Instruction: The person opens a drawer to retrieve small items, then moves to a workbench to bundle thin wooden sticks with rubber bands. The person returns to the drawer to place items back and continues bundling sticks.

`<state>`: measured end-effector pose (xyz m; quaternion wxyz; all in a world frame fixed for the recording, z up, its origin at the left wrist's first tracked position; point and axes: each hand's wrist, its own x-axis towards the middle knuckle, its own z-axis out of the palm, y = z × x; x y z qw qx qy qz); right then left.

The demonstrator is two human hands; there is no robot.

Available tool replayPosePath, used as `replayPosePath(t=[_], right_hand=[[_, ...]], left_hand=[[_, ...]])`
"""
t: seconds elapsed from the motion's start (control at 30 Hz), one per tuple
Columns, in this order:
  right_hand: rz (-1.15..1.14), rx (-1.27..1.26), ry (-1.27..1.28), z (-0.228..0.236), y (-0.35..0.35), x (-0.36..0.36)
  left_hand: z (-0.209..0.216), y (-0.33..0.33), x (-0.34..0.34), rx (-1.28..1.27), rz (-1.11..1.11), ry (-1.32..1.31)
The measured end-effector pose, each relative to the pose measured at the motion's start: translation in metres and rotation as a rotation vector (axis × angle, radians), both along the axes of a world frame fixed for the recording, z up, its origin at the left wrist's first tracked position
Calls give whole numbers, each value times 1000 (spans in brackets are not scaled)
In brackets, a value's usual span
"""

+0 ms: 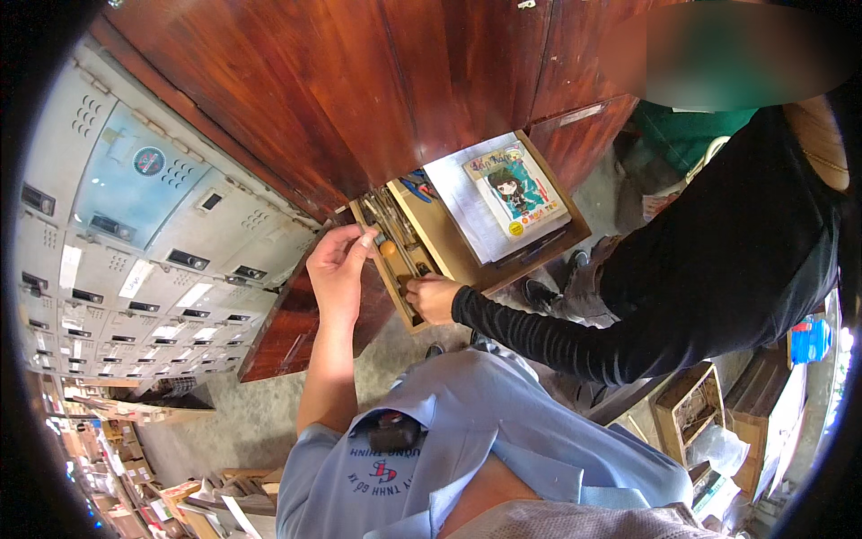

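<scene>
My left hand (339, 265) is raised over the left side of an open wooden drawer (456, 257). Its thumb and fingers are pinched together on something small that I cannot make out. Below the fingertips, a narrow compartment holds several long thin tools (391, 225) and a round orange-brown knob (387, 248). A co-worker's hand (433, 298), coming from a black sleeve (575, 346), reaches into the front of that same compartment; what it touches is hidden. Blue-handled pliers (416, 189) lie farther back. My right hand does not show.
A booklet with a cartoon cover (516, 196) lies on a white sheet (452, 168) over the drawer's right part. Behind stands a dark red wooden cabinet (359, 99), with an open door (292, 314). Grey lockers (112, 269) line the left; the co-worker (718, 242) stands close at right.
</scene>
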<state>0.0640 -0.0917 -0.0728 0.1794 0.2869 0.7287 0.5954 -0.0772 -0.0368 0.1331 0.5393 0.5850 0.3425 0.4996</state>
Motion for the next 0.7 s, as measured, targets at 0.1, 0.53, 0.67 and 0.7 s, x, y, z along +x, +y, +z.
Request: replayPosePath(t=[0.1, 0.53, 0.67, 0.7], right_hand=[[-183, 773, -560, -30, 7, 1], [-260, 1251, -1033, -11, -4, 3], [-278, 1208, -932, -14, -3, 1], [-278, 1185, -898, -17, -6, -1]], left_hand=[[-2, 1, 0, 2, -16, -12], [-11, -2, -3, -51, -52, -9], [-10, -3, -2, -41, -63, -24], [-9, -4, -3, -41, -67, -23]])
